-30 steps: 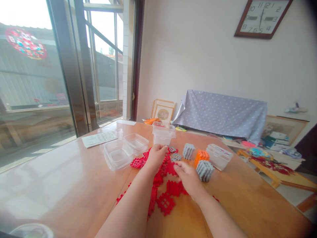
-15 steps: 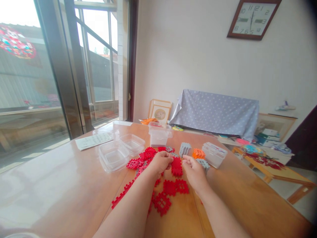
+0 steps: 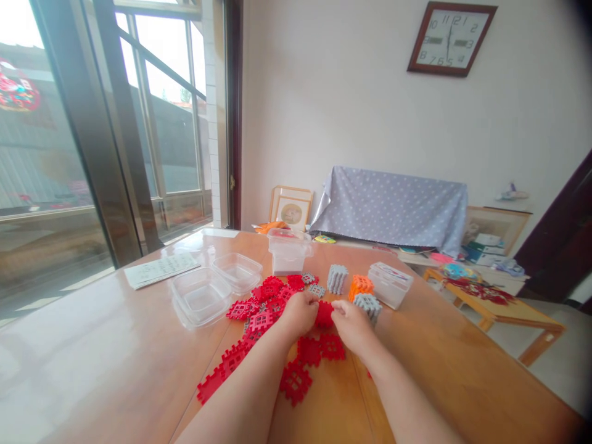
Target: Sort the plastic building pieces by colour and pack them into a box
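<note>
Between my two hands is a red interlocking building piece (image 3: 324, 314) with toothed edges. My left hand (image 3: 301, 311) is closed, its fingertips pinching the piece's left side. On the opposite side my right hand (image 3: 350, 319) grips it with curled fingers; the fingertips are partly hidden. Beside my left arm spreads a pile of red toothed pieces (image 3: 260, 320), some with window grids. Closer to me lie a solid red square (image 3: 309, 351) joined or touching a window piece (image 3: 333, 347), and another red window piece (image 3: 296, 382). Past my right hand stand grey pieces (image 3: 367, 303) and an orange block (image 3: 361, 287).
Two clear plastic tubs (image 3: 201, 297) sit to the left near a printed sheet (image 3: 161, 269). Stacked clear containers (image 3: 289, 254) stand at the back, and a lidded clear box (image 3: 391, 287) on the right. A grey stack (image 3: 337, 279) rises behind my hands on the wooden table (image 3: 439, 370).
My view has turned slightly right, so the scene sits further left. The held red piece appears shorter and more tilted, and my hands have come slightly lower around it.
</note>
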`<state>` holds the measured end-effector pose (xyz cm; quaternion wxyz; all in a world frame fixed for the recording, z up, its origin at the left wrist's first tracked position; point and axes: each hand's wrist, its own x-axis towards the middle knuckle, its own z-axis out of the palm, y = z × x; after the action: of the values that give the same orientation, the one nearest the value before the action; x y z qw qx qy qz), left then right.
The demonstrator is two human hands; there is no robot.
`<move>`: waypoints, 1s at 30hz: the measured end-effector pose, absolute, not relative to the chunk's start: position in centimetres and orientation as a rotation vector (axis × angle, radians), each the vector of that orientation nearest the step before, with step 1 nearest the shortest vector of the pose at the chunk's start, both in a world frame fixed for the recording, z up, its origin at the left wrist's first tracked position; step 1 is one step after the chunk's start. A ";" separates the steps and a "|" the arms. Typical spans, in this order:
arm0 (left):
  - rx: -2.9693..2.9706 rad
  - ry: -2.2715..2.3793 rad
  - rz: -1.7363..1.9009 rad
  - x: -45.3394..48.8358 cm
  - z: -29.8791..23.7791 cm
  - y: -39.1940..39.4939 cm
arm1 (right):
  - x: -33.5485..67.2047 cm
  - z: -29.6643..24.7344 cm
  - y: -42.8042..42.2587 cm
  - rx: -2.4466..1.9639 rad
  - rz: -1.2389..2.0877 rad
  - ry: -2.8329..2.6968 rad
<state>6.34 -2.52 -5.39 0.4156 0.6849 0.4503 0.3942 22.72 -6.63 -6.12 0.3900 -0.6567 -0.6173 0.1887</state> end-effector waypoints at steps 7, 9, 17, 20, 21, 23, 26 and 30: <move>1.706 1.206 0.964 6.3 -4.9 -2.9 | 23.1 -6.2 -6.5 -1.737 0.451 -1.584; 1.698 1.236 0.949 6.2 -4.9 -2.7 | 23.2 -6.4 -6.3 -1.749 0.454 -1.588; 1.642 1.316 0.865 6.0 -5.7 -2.0 | 22.9 -6.7 -6.4 -1.756 0.465 -1.635; 1.611 1.316 0.854 6.2 -5.8 -2.1 | 22.9 -6.6 -6.6 -1.766 0.465 -1.636; 1.600 1.315 0.851 6.2 -5.7 -2.1 | 22.9 -6.5 -6.6 -1.772 0.465 -1.635; 1.582 1.312 0.841 6.2 -5.7 -2.2 | 23.0 -6.4 -6.7 -1.784 0.464 -1.630; 1.564 1.302 0.816 6.2 -5.6 -2.3 | 23.1 -6.3 -6.7 -1.801 0.453 -1.623; 1.553 1.283 0.768 6.4 -5.6 -2.3 | 22.9 -6.3 -6.7 -1.810 0.439 -1.642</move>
<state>6.35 -2.34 -5.58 0.4734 0.6346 0.5242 0.3137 22.92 -6.68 -6.29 0.3233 -0.6899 -0.6257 0.1674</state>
